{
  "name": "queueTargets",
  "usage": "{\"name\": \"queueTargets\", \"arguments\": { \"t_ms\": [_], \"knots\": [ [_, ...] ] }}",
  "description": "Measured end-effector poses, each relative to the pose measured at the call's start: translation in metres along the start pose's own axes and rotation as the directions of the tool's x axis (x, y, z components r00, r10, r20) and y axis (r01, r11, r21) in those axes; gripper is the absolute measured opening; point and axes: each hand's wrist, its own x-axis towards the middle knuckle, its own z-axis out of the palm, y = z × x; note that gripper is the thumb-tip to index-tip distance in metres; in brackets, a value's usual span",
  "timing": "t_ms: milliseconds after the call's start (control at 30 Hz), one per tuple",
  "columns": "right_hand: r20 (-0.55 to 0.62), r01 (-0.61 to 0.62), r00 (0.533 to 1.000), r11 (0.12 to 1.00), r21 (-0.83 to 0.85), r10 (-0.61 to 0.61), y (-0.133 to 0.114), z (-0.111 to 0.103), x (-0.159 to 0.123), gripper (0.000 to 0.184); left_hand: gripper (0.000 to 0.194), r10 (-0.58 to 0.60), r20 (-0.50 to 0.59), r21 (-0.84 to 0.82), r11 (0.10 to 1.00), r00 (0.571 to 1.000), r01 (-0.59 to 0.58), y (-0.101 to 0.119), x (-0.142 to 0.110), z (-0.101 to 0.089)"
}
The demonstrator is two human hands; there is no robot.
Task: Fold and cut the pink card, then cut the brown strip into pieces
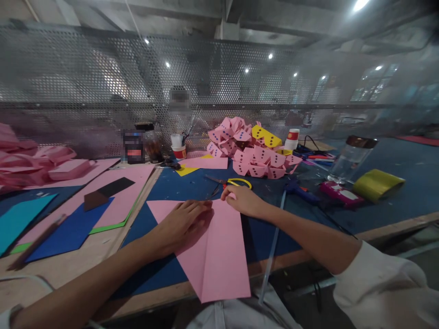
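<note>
Pink paper-like sheet w/ a lengthwise crease [226, 256] lies at the front edge of the blue-topped worktop w/ wooden rim [164, 187], its near end sticking out past that edge. L hand [187, 224] lies flat on the sheet's left part, fingers out straight & close together, gripping nothing. R hand [245, 201] is at the sheet's far right corner, fingers bent, tips at the far edge; can't tell if they pinch it or just press. Scissors w/ yellow loop handle [244, 180] lie just beyond R hand. To its right: dark-blue glue gun w/ orange trigger [303, 192], a translucent stick [272, 256] running from nr it out over the front edge; then magenta object w/ white label [341, 193], olive-yellow rolled piece [379, 183] & clear cup w/ dark lid [355, 155]. Twd the back edge, ctr: heap of pink folded pieces w/ dark diamond marks [240, 137], plus yellow piece w/ same marks [265, 136], btwn red-&-white cup w/ tools [179, 152] & stacked paper cups [292, 139]. L side of worktop: flat royal-blue sheet [73, 230], teal sheet [25, 221], dark strip [116, 187] on another pink sheet [133, 178].
</note>
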Motion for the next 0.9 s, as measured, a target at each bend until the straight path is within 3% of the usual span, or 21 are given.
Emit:
{"name": "queueTargets", "arguments": {
  "t_ms": [200, 600, 900],
  "knots": [
    [-0.070, -0.007, 0.998, 1.000, -0.017, 0.006, 0.004, 0.000, 0.003, 0.020, 0.039, 0.014, 0.016, -0.047, 0.999, 1.000, -0.014, 0.004, -0.001, -0.008],
    [0.047, 0.019, 0.999, 1.000, -0.015, -0.018, 0.004, -0.002, -0.001, 0.021, 0.040, 0.015, 0.015, 0.027, 1.000, 1.000, -0.016, 0.000, 0.002, 0.002],
    [0.078, 0.002, 0.997, 0.999, -0.042, 0.002, -0.003, -0.006, -0.003, 0.024, 0.044, 0.007, 0.023, 0.039, 0.999, 1.000, -0.008, 0.004, 0.001, -0.002]
  ]
}}
